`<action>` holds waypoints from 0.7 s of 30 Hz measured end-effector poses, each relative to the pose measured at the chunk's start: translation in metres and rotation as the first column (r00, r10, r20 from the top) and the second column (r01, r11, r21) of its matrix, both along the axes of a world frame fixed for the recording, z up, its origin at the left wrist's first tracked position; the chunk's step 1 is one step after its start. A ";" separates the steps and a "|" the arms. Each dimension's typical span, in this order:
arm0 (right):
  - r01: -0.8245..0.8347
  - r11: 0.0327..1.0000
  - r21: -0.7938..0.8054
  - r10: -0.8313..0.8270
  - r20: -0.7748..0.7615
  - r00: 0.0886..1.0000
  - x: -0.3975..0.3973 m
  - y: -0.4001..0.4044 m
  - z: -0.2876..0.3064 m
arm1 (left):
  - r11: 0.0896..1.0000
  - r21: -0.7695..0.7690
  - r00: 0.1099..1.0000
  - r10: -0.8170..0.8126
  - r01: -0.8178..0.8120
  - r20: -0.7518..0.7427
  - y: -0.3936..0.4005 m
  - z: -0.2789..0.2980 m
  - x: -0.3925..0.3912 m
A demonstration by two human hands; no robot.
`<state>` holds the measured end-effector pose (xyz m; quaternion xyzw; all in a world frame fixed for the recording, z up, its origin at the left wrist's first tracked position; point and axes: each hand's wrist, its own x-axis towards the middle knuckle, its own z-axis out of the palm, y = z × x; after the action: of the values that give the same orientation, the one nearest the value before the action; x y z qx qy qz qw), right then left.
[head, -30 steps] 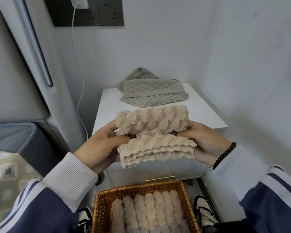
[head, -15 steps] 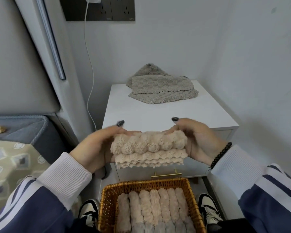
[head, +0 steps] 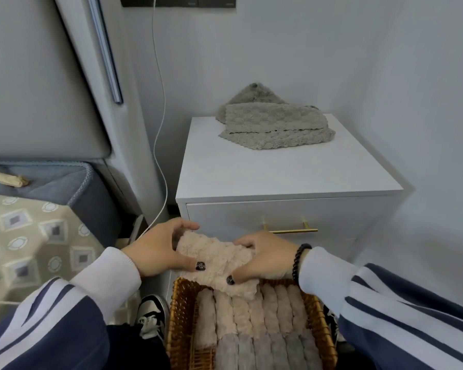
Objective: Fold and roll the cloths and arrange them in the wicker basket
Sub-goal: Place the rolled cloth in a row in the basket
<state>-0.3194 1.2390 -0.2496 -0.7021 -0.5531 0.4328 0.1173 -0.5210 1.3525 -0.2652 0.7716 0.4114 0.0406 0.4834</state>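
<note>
A folded beige fluffy cloth (head: 216, 260) hangs just above the far rim of the wicker basket (head: 181, 311). My left hand (head: 155, 252) grips its left end and my right hand (head: 267, 263) grips its right end, thumbs on top. Inside the basket lie several rolled beige cloths (head: 251, 308) side by side, with several rolled grey cloths (head: 262, 351) in a nearer row. A pile of grey cloths (head: 273, 124) lies at the back of the white nightstand (head: 278, 172).
A brass drawer handle (head: 292, 231) sits on the nightstand front behind my hands. A white cable (head: 162, 129) hangs down the wall at the left. A bed with a patterned cover (head: 32, 236) stands at the left. My shoes (head: 151, 313) flank the basket.
My hands have folded the beige cloth smaller and lowered it from in front of the nightstand top down to the basket's far rim. The view has tilted downward.
</note>
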 end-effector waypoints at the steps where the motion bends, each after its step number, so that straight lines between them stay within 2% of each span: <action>1: 0.015 1.000 0.011 -0.015 0.017 1.000 -0.005 0.003 -0.010 | 0.989 0.149 0.986 0.011 0.014 -0.164 -0.001 -0.008 -0.003; 2: 0.040 0.999 0.026 -0.042 0.051 0.998 -0.010 0.005 -0.020 | 0.959 0.281 0.956 0.053 0.032 -0.288 -0.002 -0.015 -0.004; 3: 0.073 0.997 0.039 -0.077 0.097 0.992 -0.015 0.008 -0.034 | 0.936 0.350 0.931 0.110 0.021 -0.348 -0.005 -0.022 -0.005; 4: 0.113 0.992 0.056 -0.119 0.128 0.985 -0.021 0.009 -0.047 | 0.937 0.350 0.920 0.155 -0.021 -0.360 -0.007 -0.030 -0.005; 6: 0.191 0.978 0.084 -0.199 0.107 0.974 -0.035 0.008 -0.070 | 0.975 0.138 0.934 0.209 -0.176 -0.288 -0.014 -0.043 -0.001; 8: 0.255 0.964 0.079 -0.259 0.049 0.965 -0.053 0.003 -0.089 | 0.948 -0.137 0.937 0.250 -0.289 -0.245 -0.021 -0.054 0.007; 10: 0.325 0.941 0.093 -0.324 -0.026 0.946 -0.072 -0.002 -0.112 | 0.895 -0.264 0.917 0.289 -0.360 -0.274 -0.023 -0.067 0.012; 13: 0.420 0.902 0.101 -0.405 -0.136 0.904 -0.101 -0.007 -0.155 | 0.828 -0.339 0.880 0.338 -0.446 -0.333 -0.020 -0.086 0.015; 15: 0.431 0.901 0.059 -0.411 -0.205 0.888 -0.111 -0.011 -0.179 | 0.827 -0.314 0.858 0.338 -0.467 -0.386 -0.017 -0.099 0.017; 17: 0.398 0.917 0.035 -0.377 -0.253 0.891 -0.118 -0.013 -0.192 | 0.863 -0.244 0.846 0.311 -0.442 -0.432 -0.016 -0.110 0.020; 21: 0.361 0.932 -0.003 -0.349 -0.263 0.899 -0.123 -0.009 -0.218 | 0.933 -0.073 0.806 0.264 -0.353 -0.530 -0.016 -0.131 0.025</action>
<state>-0.4425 1.2296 -0.4673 -0.7256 -0.4053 0.4794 0.2817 -0.4962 1.3365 -0.3959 0.6333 0.6470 -0.1226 0.4066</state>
